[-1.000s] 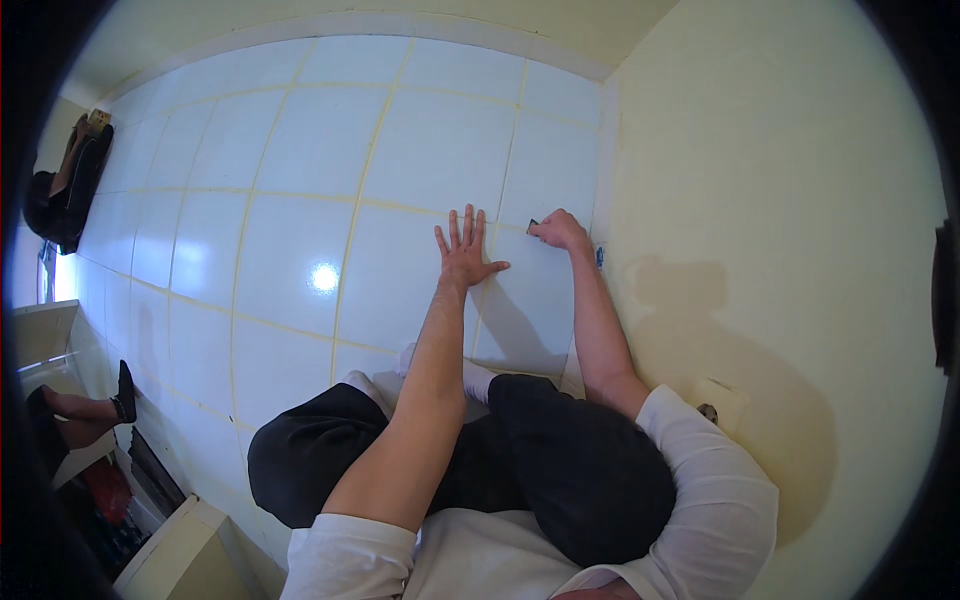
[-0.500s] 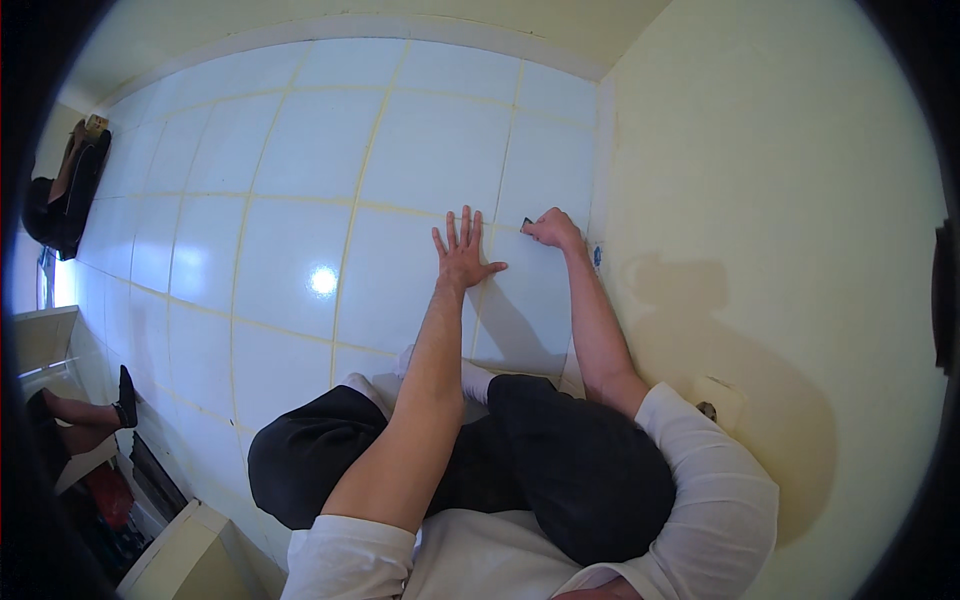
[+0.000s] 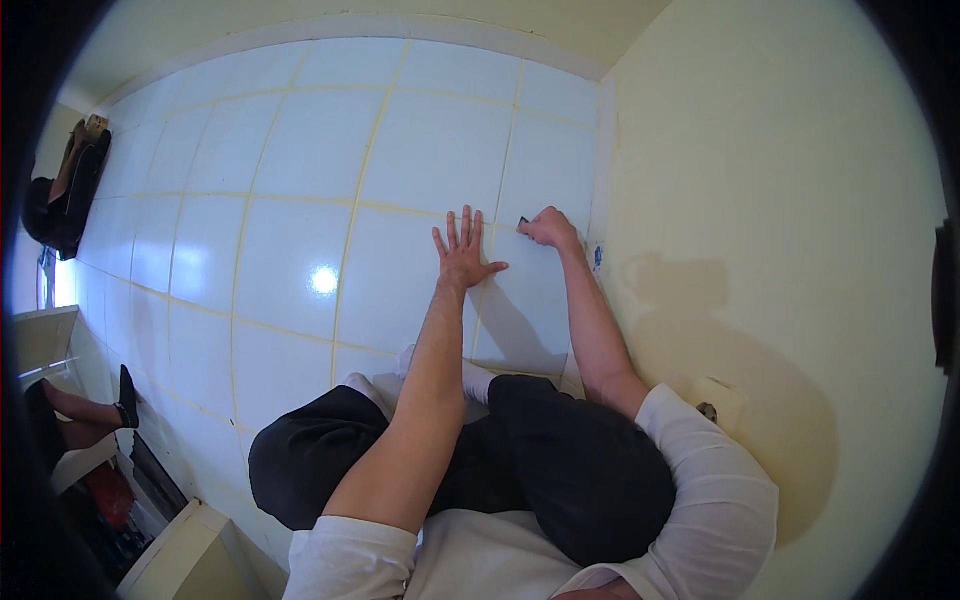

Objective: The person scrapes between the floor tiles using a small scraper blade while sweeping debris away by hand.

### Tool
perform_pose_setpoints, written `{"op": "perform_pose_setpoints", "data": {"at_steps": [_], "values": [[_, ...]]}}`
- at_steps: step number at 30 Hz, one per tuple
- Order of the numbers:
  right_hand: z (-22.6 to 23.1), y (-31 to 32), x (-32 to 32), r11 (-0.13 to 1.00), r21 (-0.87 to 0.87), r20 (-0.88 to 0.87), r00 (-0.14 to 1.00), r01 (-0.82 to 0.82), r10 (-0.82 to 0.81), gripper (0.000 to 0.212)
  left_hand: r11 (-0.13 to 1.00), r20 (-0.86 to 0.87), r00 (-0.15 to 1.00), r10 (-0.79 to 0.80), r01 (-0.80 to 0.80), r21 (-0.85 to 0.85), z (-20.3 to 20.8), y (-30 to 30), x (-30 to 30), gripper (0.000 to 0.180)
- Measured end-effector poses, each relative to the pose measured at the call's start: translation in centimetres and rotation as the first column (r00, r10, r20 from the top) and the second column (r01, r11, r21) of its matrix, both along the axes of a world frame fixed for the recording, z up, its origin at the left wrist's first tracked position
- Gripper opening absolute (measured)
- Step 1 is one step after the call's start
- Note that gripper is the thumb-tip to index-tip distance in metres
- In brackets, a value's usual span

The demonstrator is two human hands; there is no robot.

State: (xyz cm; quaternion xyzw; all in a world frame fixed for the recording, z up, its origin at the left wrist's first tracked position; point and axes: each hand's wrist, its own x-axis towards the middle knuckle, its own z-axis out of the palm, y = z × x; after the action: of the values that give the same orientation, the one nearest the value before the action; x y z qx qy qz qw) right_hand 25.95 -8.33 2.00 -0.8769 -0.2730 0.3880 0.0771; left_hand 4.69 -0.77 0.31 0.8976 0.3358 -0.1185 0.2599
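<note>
My left hand (image 3: pixel 461 255) lies flat on the white tiled floor (image 3: pixel 420 150), fingers spread, holding nothing. To its right, my right hand (image 3: pixel 549 229) is closed around a small dark flat tool (image 3: pixel 523 222). Only the tool's tip shows past my fingers, so its exact kind is hard to make out. That tip is at a grout line (image 3: pixel 508 228) between tiles, close to the right wall. Some grout lines look yellowish, while the seam running away from me near my right hand looks darker and thinner.
A cream wall (image 3: pixel 780 200) rises close on my right, with a small blue mark (image 3: pixel 598 257) low down. Another person in dark clothes (image 3: pixel 45 215) is at the far left. Nearer, a person's leg and dark shoe (image 3: pixel 127 398) show beside a cream box-like piece (image 3: pixel 180 550).
My right hand has slid slightly left along the grout line with the tool in it. My left hand stays put. The other person's leg at the left has shifted slightly.
</note>
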Motion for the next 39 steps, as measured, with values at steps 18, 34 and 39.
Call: {"op": "perform_pose_setpoints", "data": {"at_steps": [18,34,39], "values": [[1.4,0.6,-0.5,0.995,-0.101,0.087,0.996,0.004,0.005,0.039,1.0,-0.002,1.0,-0.002,0.002,0.004,-0.3,0.0,0.3,0.133],[1.0,0.2,-0.3,0.997,-0.075,0.069,0.997,0.03,-0.025,0.037,1.0,-0.006,1.0,0.008,-0.008,-0.011,-0.5,0.3,-0.3,0.132],[0.1,-0.1,-0.3,0.998,-0.031,0.042,0.998,0.056,-0.055,0.035,1.0,0.006,1.0,0.005,-0.005,-0.009,-0.4,0.1,-0.2,0.132]]}}
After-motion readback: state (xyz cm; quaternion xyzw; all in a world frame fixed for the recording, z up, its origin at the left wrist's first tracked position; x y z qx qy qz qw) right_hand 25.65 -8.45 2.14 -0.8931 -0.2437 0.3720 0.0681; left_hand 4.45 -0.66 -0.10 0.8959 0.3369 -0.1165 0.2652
